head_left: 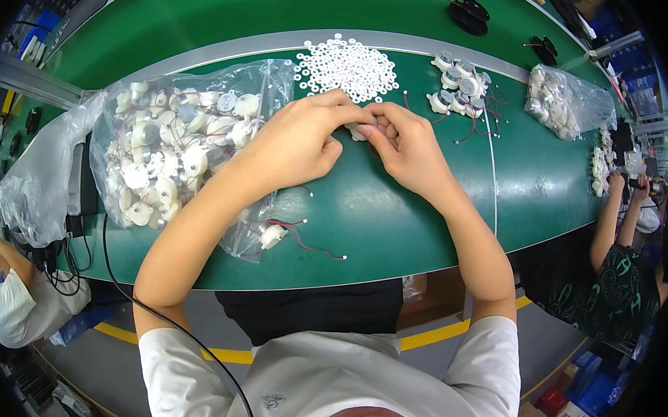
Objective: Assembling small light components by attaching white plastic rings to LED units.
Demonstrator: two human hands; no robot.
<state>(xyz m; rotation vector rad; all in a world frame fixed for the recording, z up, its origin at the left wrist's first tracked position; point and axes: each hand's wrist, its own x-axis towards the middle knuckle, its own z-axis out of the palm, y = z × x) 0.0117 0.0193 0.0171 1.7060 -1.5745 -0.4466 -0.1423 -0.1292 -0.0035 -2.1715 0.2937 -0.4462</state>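
Small white part [358,132] — pinched between left hand [296,141] and right hand [406,148], fingertips together.

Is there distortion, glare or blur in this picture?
In the head view, the fisheye bends the green table edges toward the dark rim; light glares on the clear plastic bag; both hands, left and right, look sharp; shadows are soft.
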